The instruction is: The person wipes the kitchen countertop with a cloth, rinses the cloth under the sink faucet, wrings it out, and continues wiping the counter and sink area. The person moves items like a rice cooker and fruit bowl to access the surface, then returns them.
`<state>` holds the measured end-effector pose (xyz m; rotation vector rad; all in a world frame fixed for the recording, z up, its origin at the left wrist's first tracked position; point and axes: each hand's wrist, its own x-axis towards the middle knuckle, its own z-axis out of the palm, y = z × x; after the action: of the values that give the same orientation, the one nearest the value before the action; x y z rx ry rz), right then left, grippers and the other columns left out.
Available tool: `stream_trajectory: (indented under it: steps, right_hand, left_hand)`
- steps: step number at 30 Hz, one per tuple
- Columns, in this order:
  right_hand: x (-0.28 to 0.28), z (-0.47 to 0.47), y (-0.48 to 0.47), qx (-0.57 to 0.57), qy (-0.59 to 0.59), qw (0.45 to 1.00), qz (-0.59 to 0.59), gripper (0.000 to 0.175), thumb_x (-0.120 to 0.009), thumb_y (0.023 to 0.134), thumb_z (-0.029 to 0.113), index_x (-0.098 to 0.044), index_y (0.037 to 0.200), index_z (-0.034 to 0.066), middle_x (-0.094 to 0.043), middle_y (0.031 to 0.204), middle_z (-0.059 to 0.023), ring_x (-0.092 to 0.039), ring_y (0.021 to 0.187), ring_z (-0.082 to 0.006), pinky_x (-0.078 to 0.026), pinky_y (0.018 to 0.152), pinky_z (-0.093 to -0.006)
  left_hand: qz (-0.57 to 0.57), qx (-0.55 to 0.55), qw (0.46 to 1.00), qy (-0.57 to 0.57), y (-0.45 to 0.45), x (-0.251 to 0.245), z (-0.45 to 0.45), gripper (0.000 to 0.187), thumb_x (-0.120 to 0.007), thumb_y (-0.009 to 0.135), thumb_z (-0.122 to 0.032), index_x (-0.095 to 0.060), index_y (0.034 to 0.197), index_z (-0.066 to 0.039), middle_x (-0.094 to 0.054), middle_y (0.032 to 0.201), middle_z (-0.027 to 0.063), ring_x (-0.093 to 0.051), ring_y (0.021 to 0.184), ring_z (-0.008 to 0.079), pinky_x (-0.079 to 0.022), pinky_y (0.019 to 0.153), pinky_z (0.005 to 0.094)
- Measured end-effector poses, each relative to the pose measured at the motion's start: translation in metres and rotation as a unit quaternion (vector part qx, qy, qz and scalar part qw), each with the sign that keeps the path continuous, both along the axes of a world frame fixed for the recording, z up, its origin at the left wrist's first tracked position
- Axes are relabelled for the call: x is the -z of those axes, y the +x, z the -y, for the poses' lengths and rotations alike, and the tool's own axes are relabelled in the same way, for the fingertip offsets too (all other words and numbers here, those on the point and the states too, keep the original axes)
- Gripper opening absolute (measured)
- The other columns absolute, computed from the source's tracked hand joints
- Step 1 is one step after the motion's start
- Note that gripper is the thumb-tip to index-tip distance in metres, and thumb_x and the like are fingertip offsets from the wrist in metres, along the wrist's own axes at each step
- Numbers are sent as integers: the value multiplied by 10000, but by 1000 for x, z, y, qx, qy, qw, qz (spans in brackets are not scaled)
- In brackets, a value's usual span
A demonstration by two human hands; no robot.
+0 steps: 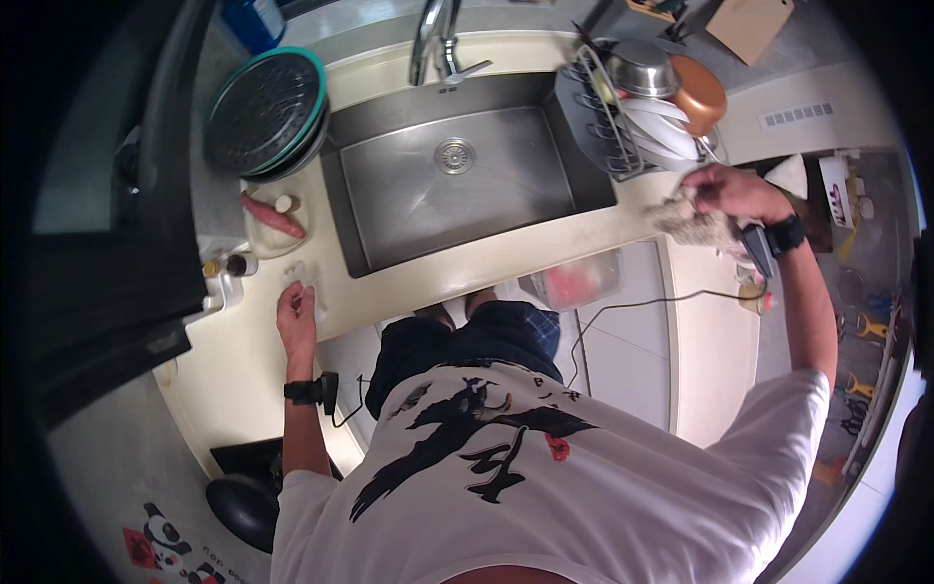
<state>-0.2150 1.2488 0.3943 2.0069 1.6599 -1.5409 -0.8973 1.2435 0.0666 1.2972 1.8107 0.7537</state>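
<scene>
My right hand is closed on a grey-beige, blurred cloth, which hangs over the counter edge to the right of the sink. My left hand is above the counter on the left with its fingers curled. A whitish, translucent item lies at its fingertips; whether the fingers grip it is unclear. Between the hands is a stainless steel sink with a round drain strainer. Beyond my left hand, a reddish sweet potato rests on a pale tray beside a small capped container.
Stacked basins and a dark colander stand left of the sink, below the faucet level. A dish rack holds white plates, a steel bowl and a copper-coloured pot. Cables trail from both wristbands.
</scene>
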Motion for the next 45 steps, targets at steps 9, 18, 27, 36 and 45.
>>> stream_trajectory:
  steps: [9,18,27,36,45]
  right_hand:
    - [154,-92,-109,301,72,839,-448,292,-644,961,80,-650,1246,16,-708,1145,-91,-698,980,-153,-589,859,-304]
    - [238,-100,-233,45,84,855,-510,298,-631,994,206,-645,1250,56,-679,1144,-51,-651,1037,-162,-555,848,-332]
    - [260,-275,-151,-57,589,798,110,293,-615,860,111,-690,1134,40,-708,1105,-159,-659,1069,-392,-552,897,-464]
    - [295,-229,-175,-90,544,819,158,436,-676,791,86,-660,1222,25,-510,1443,-209,-491,1313,-407,-467,1060,-491]
    - [361,-220,-256,326,-39,822,-466,366,-765,879,165,-658,1180,-14,-691,1076,-93,-663,970,-185,-538,821,-307]
  left_hand:
    - [398,108,898,-153,157,-121,-59,382,-583,1064,-317,-626,1314,-32,-700,1225,109,-680,1104,210,-552,955,364]
    - [599,34,762,-243,262,-86,-82,506,-556,1050,-480,-537,1384,-100,-642,1293,105,-656,1160,253,-570,945,474]
    - [544,-22,798,-258,242,-64,-106,405,-633,1030,-367,-563,1305,-79,-683,1157,106,-703,997,267,-612,813,483]
    - [514,51,834,-192,244,-28,-168,359,-653,996,-239,-567,1299,-66,-664,1177,83,-683,1029,238,-603,817,450]
    - [516,43,837,-177,245,15,-206,368,-667,912,-101,-605,1258,10,-675,1156,86,-674,1034,197,-539,908,328]
